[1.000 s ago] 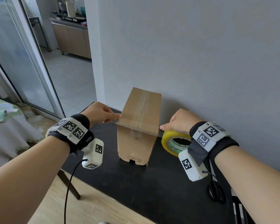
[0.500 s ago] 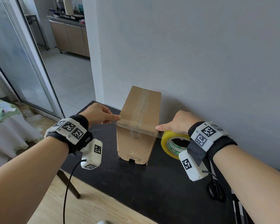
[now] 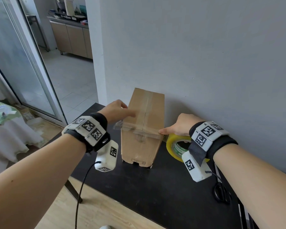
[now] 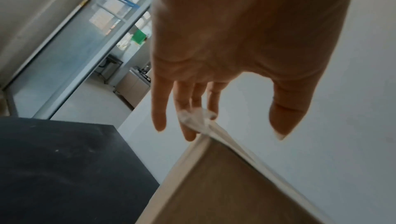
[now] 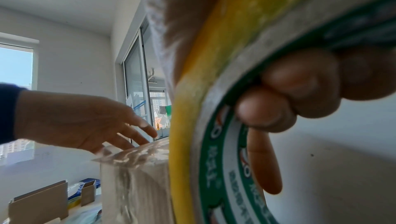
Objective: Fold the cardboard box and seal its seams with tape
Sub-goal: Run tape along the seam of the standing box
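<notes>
box (image 3: pixel 143 129): brown cardboard box, stands tall on the black table (image 3: pixel 147 187), close to the grey wall (image 3: pixel 205 55). Flaps shut on top. One tape line runs down the top's middle seam.
tape strip (image 3: pixel 139 129): clear, goes across the near top edge of the box, left to right. Left end sticks out past the box corner, a bit crumpled. Right end runs to the roll.
left hand (image 3: pixel 116 111): over the left top part of the box, fingers (image 4: pixel 188 109) out straight & spread. Not curled round anything. In the left wrist view the crumpled tape end touches the middle fingertips. Thumb is apart from the tape.
right hand (image 3: pixel 178 126): at the right side of the box, holds the tape roll (image 3: pixel 177 147). In the right wrist view 2 fingers (image 5: pixel 289 92) are curled thru the roll's hole. Index finger points at the box's near right top corner, tip touching where the tape goes over the edge.
tape roll: yellow outside, green & white inside w/ print, too blurry to read. Up off the table, just beside the box's right side.
scissors (image 3: pixel 221 194): black, flat on the table, near right, well apart from the box.
other stuff: glass sliding door (image 3: pixel 23 63) on the left, cabinets (image 3: pixel 73 38) in the room behind.
</notes>
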Demonstrator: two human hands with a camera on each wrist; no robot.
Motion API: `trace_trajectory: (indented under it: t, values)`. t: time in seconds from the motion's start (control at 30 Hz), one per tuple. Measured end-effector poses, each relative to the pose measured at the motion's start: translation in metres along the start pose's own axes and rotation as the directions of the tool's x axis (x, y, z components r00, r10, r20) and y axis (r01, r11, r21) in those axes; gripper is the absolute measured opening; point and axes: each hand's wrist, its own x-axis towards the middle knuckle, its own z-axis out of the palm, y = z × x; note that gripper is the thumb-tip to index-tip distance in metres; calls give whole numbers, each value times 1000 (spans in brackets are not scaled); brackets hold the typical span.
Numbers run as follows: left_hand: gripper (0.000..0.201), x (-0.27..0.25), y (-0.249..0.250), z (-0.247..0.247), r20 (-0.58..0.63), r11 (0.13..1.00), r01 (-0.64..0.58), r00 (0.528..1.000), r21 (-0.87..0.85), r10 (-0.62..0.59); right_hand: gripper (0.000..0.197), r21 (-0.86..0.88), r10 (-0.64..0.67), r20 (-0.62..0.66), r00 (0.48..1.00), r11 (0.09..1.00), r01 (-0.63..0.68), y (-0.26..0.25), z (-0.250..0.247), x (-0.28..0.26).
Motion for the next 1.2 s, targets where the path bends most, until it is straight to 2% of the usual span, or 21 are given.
trace_trajectory:
  t: [0.1, 0.17, 0.23, 0.4, 0.53, 0.63, 0.7, 0.77, 0.83, 0.87, 0.9, 0.93, 1.0, 1.07, 1.2]
  values:
    - [106, 2, 9, 18, 69, 980, 9, 997, 200, -24, 68, -1, 11, 11, 1000, 1000, -11, 1, 2, 0]
    - [119, 7, 7, 28, 81, 955, -4, 997, 297, -21, 68, -1, 17, 7, 1000, 1000, -17, 1, 2, 0]
    - [122, 9, 6, 32, 85, 953, -1, 996, 304, -26, 67, 1, 21, 10, 1000, 1000, -21, 0, 2, 0]
    - [104, 13, -6, 22, 95, 987, -43, 995, 155, 28, 67, 18, 30, 20, 999, 999, -30, 0, 2, -1]
    - [67, 8, -22, 11, 89, 996, -87, 992, -25, 89, 66, 44, 36, 24, 999, 998, -37, -1, 2, -2]
    - [58, 8, -35, 4, 68, 996, -86, 994, -27, 88, 66, 41, 34, 19, 999, 999, -35, -3, 1, -3]
    - [52, 10, -36, 0, -15, 997, -64, 998, 50, 65, 65, 28, 30, 15, 999, 999, -30, -4, 0, -4]
    - [40, 9, -29, -5, -168, 988, -64, 982, 144, 88, 64, 12, 28, 10, 1000, 1000, -28, -6, -1, -5]
    - [27, 3, -14, -12, -326, 969, -119, 927, 215, 186, 64, -6, 27, 10, 1000, 1000, -27, -7, -1, -5]
    - [24, -1, -6, -15, -364, 958, -153, 901, 244, 236, 64, -12, 29, 13, 999, 1000, -29, -7, -1, -5]
    - [23, -5, 1, -17, -359, 947, -171, 895, 272, 265, 63, -14, 32, 17, 999, 999, -32, -8, -1, -5]
    - [21, -8, 5, -18, -313, 939, -178, 911, 293, 270, 62, -11, 35, 21, 999, 999, -35, -8, -1, -5]
    - [21, -15, 8, -16, -160, 939, -182, 958, 293, 236, 61, -5, 34, 22, 999, 999, -34, -8, -1, -5]
    - [16, -20, 5, -12, -55, 953, -165, 981, 253, 184, 61, -2, 30, 11, 1000, 1000, -30, -8, -1, -6]
    - [5, -23, -3, -10, -112, 962, -105, 984, 252, 136, 61, 3, 25, 1, 1000, 1000, -25, -8, 0, -7]
